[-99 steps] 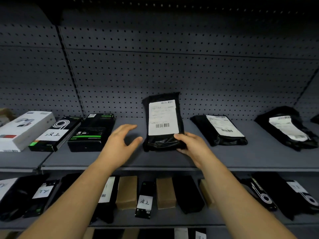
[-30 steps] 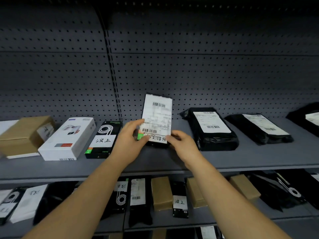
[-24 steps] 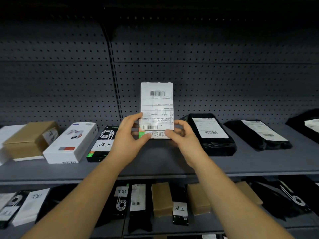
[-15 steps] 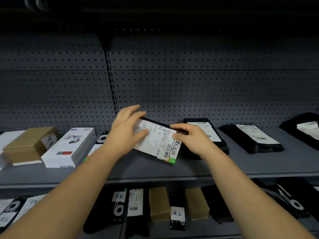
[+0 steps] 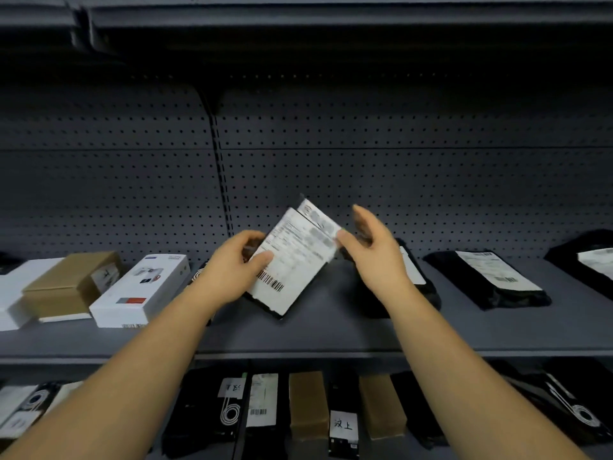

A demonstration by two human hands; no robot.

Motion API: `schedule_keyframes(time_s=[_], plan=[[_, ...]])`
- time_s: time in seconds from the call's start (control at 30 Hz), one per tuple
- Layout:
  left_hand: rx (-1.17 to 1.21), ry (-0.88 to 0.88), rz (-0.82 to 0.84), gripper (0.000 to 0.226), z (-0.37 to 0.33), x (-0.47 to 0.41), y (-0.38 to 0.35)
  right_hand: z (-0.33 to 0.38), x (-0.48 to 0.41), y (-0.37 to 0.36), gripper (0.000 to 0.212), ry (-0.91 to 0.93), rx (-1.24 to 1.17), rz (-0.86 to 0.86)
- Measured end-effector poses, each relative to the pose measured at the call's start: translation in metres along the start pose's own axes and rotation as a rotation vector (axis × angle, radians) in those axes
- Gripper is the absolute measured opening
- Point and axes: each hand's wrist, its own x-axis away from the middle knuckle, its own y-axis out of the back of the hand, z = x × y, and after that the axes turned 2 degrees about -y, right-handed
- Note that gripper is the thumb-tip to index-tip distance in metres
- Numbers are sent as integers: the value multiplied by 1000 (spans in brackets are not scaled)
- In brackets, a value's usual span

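A flat black box with a white shipping label (image 5: 295, 260) hangs tilted above the grey middle shelf (image 5: 331, 330), its barcode end lowest. My left hand (image 5: 234, 270) grips its left edge, thumb on the label and fingers behind. My right hand (image 5: 371, 250) is at the box's upper right corner with fingers spread and nearly straight; only the thumb tip seems to touch the box.
On the shelf left of the hands lie a white product box (image 5: 141, 288) and a brown carton (image 5: 71, 283). Black mailer bags with labels (image 5: 491, 280) lie to the right. The lower shelf holds several brown and black boxes (image 5: 306, 403). A pegboard wall (image 5: 398, 180) backs the shelf.
The labelled box has been turned in the hands, from lying nearly flat to tilted up with its barcode end down. My right hand has let go and opened at its corner.
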Motion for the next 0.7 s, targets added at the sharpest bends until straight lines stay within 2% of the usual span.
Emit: schedule_keyframes(time_s=[0.07,0.17,0.23,0.3,0.47,0.7], plan=[[186,95,-98,24,5,5,-1,-6,4,-8,55,-129,-62,40],[402,173,-177,27,13,8,-4,-21,16,-31,53,-295,-134,288],[507,195,-208,24,15,10,-6,-30,22,-46,36,-347,-225,423],[540,198,-222,21,18,12,-6,-34,26,-57,19,-353,-286,481],[494,167,-195,25,34,9,3,-41,30,-67,19,-334,-422,406],[218,-69,-49,27,69,-1,32,-38,39,-78,25,-328,-452,169]])
